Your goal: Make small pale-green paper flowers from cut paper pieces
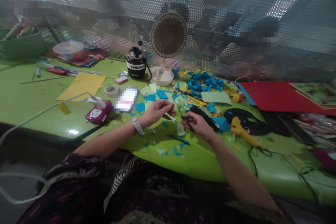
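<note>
Near the front edge of the green work table (275, 171), what could go wrong from here?

I think the small scissors (187, 120) make the main risk. Their thin blades point toward the left hand (157, 111), so one careless move could prick the skin.

And how do the fingers stand?

On the right hand (198, 126), the fingers (190, 117) pinch the dark scissors handle together with the thumb. On the left hand, the fingers (168, 109) are pressed close together toward the thumb, but I cannot tell if they pinch something, because any piece there is too small to see.

Where does the pale paper scrap (180, 129) lie?

It is between the two hands, just below the scissor tips, and a little apart from the fingers of both hands.

Is there any other risk?

Yes. A yellow glue gun (243, 131) lies near the right hand, and a black cable (252, 161) runs from the table area. If the gun is hot, it could burn the arm, and the arm could also catch the cable. Loose blue paper scraps (178, 141) could slide away too.
</note>
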A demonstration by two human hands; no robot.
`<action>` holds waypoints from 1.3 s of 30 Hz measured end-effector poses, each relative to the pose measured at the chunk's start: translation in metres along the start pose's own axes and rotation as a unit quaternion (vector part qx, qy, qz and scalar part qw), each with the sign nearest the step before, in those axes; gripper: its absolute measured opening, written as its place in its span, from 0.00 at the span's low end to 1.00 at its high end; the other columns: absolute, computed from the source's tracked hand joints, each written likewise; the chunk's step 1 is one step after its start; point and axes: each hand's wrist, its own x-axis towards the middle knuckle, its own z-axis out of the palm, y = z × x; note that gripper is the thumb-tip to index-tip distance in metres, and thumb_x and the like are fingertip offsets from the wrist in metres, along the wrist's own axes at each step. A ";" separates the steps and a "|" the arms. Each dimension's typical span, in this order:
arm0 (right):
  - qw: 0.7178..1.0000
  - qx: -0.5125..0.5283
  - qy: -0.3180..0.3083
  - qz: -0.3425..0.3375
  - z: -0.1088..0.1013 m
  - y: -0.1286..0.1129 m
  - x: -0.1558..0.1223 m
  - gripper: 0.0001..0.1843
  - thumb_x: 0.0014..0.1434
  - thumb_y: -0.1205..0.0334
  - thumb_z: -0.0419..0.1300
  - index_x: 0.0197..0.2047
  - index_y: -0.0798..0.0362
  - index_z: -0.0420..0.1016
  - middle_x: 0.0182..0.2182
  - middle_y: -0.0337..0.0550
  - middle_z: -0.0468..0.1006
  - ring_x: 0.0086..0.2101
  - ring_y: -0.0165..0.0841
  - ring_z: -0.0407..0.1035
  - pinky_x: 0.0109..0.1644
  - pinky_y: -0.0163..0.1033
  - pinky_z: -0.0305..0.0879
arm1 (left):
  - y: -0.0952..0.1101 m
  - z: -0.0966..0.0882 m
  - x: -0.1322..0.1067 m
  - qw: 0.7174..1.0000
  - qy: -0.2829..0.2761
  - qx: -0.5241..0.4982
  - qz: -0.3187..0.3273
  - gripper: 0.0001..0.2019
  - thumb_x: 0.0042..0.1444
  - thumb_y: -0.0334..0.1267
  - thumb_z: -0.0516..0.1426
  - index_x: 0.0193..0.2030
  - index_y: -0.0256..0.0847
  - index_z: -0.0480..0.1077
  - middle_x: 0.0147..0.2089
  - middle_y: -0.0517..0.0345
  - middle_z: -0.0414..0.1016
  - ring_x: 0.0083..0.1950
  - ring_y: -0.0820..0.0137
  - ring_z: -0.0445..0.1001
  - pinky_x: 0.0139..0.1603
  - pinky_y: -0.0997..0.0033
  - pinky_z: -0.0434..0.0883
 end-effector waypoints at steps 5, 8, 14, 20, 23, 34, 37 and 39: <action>1.000 -0.006 0.003 -0.005 0.000 -0.001 -0.001 0.30 0.36 0.38 0.74 0.28 0.51 0.66 0.22 0.34 0.69 0.24 0.28 0.62 0.27 0.35 0.57 | 0.002 0.000 -0.001 1.000 0.003 -0.001 -0.003 0.18 0.56 0.49 0.64 0.36 0.35 0.68 0.33 0.55 0.79 0.33 0.74 0.80 0.32 0.76 0.78; 1.000 -0.007 0.002 -0.004 0.000 -0.002 -0.001 0.30 0.36 0.37 0.73 0.28 0.51 0.66 0.21 0.34 0.69 0.23 0.28 0.61 0.26 0.35 0.56 | 0.002 0.000 0.000 1.000 0.007 -0.002 -0.010 0.16 0.57 0.48 0.64 0.36 0.35 0.69 0.34 0.54 0.80 0.34 0.73 0.80 0.33 0.77 0.78; 1.000 -0.003 0.013 -0.001 0.001 -0.002 -0.001 0.31 0.35 0.36 0.74 0.26 0.51 0.67 0.19 0.34 0.70 0.22 0.28 0.62 0.26 0.35 0.56 | 0.002 0.000 0.001 1.000 0.020 0.003 -0.024 0.15 0.59 0.46 0.63 0.37 0.35 0.68 0.33 0.54 0.80 0.36 0.71 0.82 0.32 0.76 0.78; 1.000 -0.004 0.011 -0.010 0.001 0.000 -0.001 0.30 0.37 0.37 0.74 0.26 0.51 0.67 0.18 0.34 0.71 0.21 0.28 0.64 0.27 0.36 0.58 | 0.003 -0.001 0.001 0.999 0.035 0.001 -0.023 0.15 0.58 0.47 0.63 0.37 0.35 0.68 0.33 0.55 0.79 0.36 0.70 0.81 0.32 0.74 0.78; 1.000 0.000 0.017 -0.009 0.001 -0.001 -0.002 0.30 0.36 0.37 0.74 0.26 0.52 0.68 0.18 0.35 0.71 0.21 0.27 0.64 0.26 0.36 0.58 | 0.002 -0.001 0.002 0.999 0.041 -0.002 -0.023 0.16 0.57 0.47 0.64 0.37 0.35 0.68 0.33 0.55 0.79 0.37 0.69 0.81 0.33 0.73 0.79; 0.992 -0.045 0.115 -0.005 -0.002 0.008 0.006 0.33 0.35 0.31 0.71 0.27 0.51 0.68 0.20 0.37 0.74 0.17 0.26 0.58 0.20 0.34 0.53 | 0.007 -0.004 0.003 0.996 0.063 -0.056 -0.034 0.20 0.53 0.50 0.66 0.38 0.37 0.67 0.33 0.54 0.80 0.32 0.69 0.81 0.26 0.78 0.74; 0.974 -0.160 0.157 -0.040 -0.007 0.018 0.011 0.30 0.42 0.32 0.68 0.28 0.52 0.72 0.22 0.40 0.74 0.20 0.29 0.60 0.23 0.36 0.56 | 0.006 -0.005 0.004 0.993 0.073 -0.076 -0.050 0.19 0.53 0.49 0.67 0.39 0.37 0.67 0.33 0.53 0.81 0.32 0.70 0.81 0.24 0.80 0.71; 0.947 -0.252 0.182 -0.087 -0.011 0.024 0.014 0.26 0.47 0.35 0.66 0.28 0.53 0.75 0.25 0.42 0.75 0.24 0.31 0.63 0.28 0.37 0.58 | 0.005 -0.006 0.005 0.992 0.077 -0.086 -0.052 0.18 0.53 0.47 0.67 0.39 0.37 0.67 0.34 0.53 0.81 0.32 0.70 0.81 0.25 0.80 0.71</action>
